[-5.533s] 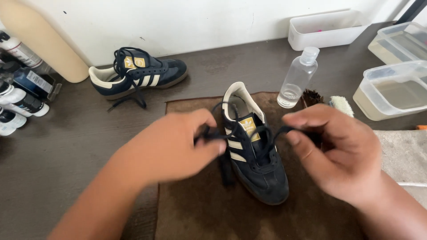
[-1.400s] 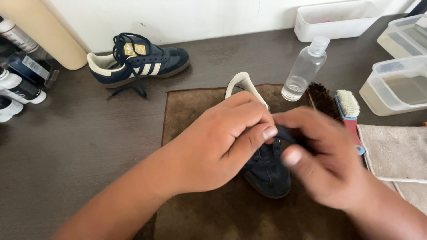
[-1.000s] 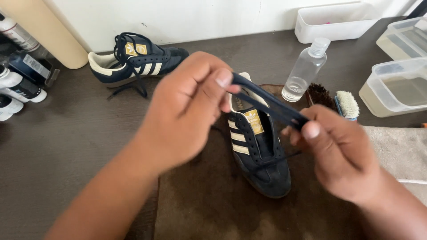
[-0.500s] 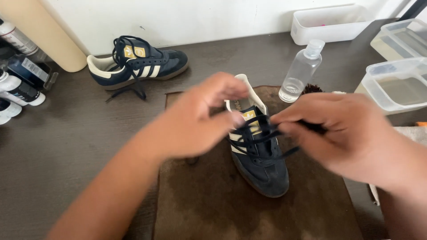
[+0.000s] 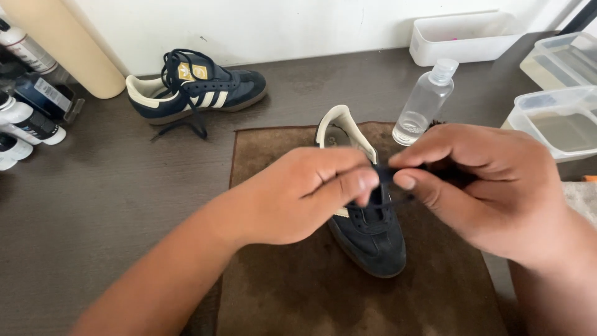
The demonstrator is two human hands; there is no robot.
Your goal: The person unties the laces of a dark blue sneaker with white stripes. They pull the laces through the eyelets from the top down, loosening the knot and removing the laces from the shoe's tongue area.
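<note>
A dark navy sneaker (image 5: 370, 233) with a cream heel stands on a brown towel (image 5: 292, 292), toe toward me. My left hand (image 5: 305, 193) and my right hand (image 5: 485, 180) meet above its tongue. Both pinch the dark shoelace (image 5: 384, 175) between thumb and fingers. The laced middle of the shoe is hidden under my hands. A second matching sneaker (image 5: 196, 90) with white stripes lies on its side at the back left, its laces loose.
A clear plastic bottle (image 5: 426, 102) stands behind the towel. White and clear plastic tubs (image 5: 463, 40) (image 5: 563, 118) sit at the back right. Several bottles (image 5: 28, 118) and a tan roll (image 5: 62, 43) line the left edge. The table (image 5: 112, 205) is dark wood.
My hands pulled the lace up and apart a second ago, then came back down together over the shoe's tongue, fingertips almost touching.
</note>
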